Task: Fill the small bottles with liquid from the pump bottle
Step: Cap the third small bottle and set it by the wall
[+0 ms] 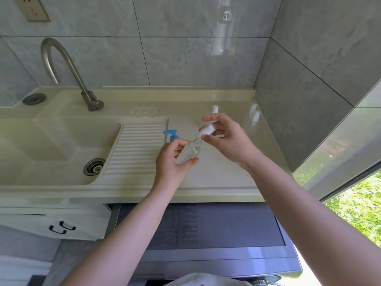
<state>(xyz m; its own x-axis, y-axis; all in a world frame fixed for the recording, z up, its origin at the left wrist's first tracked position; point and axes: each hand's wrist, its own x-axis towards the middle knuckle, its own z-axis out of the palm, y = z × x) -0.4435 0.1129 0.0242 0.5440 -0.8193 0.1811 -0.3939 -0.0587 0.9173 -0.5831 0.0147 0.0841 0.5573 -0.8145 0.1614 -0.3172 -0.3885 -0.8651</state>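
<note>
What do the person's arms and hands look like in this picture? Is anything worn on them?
Both forearms are bare up to the picture's lower edge; no sleeve shows. The left hand and the right hand wear no glove. I see no ring, watch or bracelet on the fingers or wrists that are visible. No markings show on either arm.

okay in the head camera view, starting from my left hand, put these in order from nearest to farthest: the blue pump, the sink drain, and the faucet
From the left hand:
1. Blue pump, just behind the hand's knuckles.
2. Sink drain, off to the left in the basin.
3. Faucet, far left at the back by the wall.
</note>
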